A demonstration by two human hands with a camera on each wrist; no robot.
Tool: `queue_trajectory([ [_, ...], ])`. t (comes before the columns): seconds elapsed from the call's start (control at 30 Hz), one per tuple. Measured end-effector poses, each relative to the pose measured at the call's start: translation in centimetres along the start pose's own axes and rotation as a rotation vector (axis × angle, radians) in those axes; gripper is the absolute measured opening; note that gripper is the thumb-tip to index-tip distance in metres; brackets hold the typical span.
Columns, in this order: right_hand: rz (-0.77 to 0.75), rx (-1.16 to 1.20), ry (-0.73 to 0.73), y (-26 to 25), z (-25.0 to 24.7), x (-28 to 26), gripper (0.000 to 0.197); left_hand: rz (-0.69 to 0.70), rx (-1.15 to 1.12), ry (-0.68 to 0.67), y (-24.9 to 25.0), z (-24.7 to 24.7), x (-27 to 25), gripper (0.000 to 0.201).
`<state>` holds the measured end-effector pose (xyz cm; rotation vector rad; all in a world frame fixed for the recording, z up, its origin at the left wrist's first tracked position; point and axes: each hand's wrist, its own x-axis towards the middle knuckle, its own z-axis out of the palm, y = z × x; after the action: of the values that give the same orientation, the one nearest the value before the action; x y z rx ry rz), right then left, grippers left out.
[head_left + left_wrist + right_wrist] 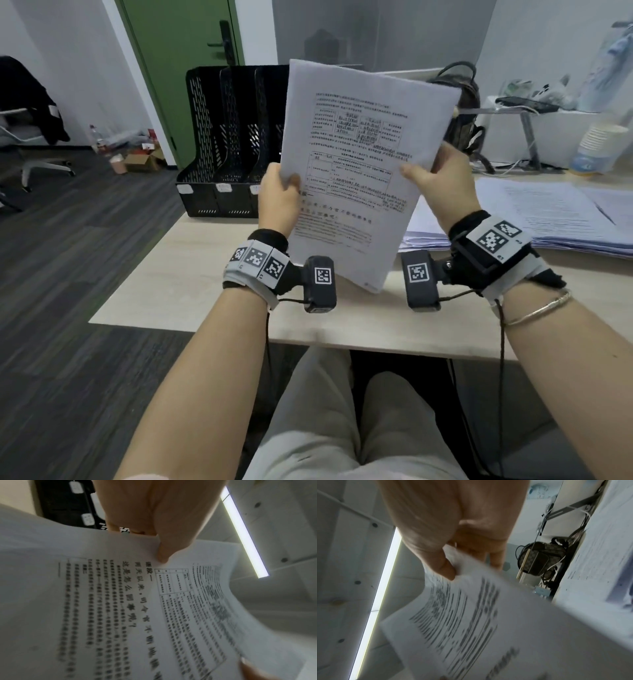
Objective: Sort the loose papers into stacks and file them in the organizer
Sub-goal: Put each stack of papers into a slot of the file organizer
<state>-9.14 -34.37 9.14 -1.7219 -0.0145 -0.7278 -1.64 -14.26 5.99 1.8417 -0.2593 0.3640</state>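
I hold a printed sheet of paper (356, 164) upright above the desk, tilted a little to the right. My left hand (279, 195) pinches its left edge, thumb on the printed face. My right hand (433, 178) pinches the right edge the same way. The sheet carries tables and lines of text, seen close in the left wrist view as the paper (154, 608) and blurred in the right wrist view as the paper (479, 622). Behind it stands a black perforated file organizer (222, 144) with upright slots. A spread pile of loose papers (548, 212) lies on the desk at right.
The light wooden desk (191, 274) ends at left over dark floor. A dark patterned bag (466, 113) stands behind the sheet. A stack of paper cups (592, 147) sits at far right. An office chair (30, 137) with a dark garment is at far left.
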Motion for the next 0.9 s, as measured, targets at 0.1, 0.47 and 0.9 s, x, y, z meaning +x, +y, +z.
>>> queue_trajectory([
  [0.1, -0.071, 0.008, 0.123, -0.3, -2.5, 0.4, 0.047, 0.047, 0.080, 0.016, 1.6, -1.6, 0.9, 0.015],
  [0.47, 0.138, -0.230, -0.333, 2.6, -3.5, -0.6, 0.017, 0.341, 0.734, -0.113, 7.2, -4.9, 3.2, 0.015],
  [0.9, 0.260, -0.178, -0.338, 3.6, 1.0, -2.2, 0.022, 0.438, 0.910, -0.317, 4.7, -1.3, 2.8, 0.023],
])
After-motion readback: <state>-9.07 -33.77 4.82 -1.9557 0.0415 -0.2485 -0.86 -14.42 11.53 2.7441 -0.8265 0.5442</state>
